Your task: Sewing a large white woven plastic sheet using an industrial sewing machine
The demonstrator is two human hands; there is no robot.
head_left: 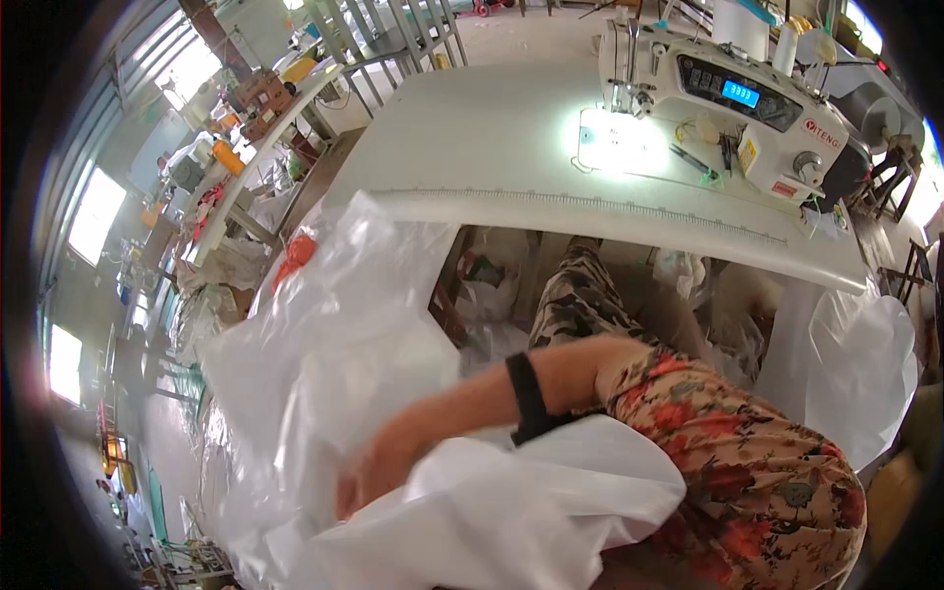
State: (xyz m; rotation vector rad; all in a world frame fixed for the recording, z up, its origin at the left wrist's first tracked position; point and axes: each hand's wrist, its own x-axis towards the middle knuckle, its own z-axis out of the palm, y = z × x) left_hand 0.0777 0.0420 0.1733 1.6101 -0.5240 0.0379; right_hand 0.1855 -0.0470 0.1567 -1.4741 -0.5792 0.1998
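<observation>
My right arm, in a floral sleeve with a black band on the forearm, crosses to the left. My right hand point(379, 477) is down among white sheets, and its fingers are blurred and partly hidden, so whether they grip anything is unclear. Over the forearm's near side lies a folded, smooth white sheet point(511, 492). Beyond the hand spreads a pile of shiny, translucent white plastic sheeting point(344, 334), resting against the table's left front. My left hand does not show.
A white sewing table point(452, 147) carries a lit sewing machine point(728, 88) at its right. Black thread snips point(694, 160) lie beside the needle area. A red bundle point(294, 258) sits by the plastic. More white material point(851, 359) hangs at the right. Grey chairs point(393, 44) stand behind.
</observation>
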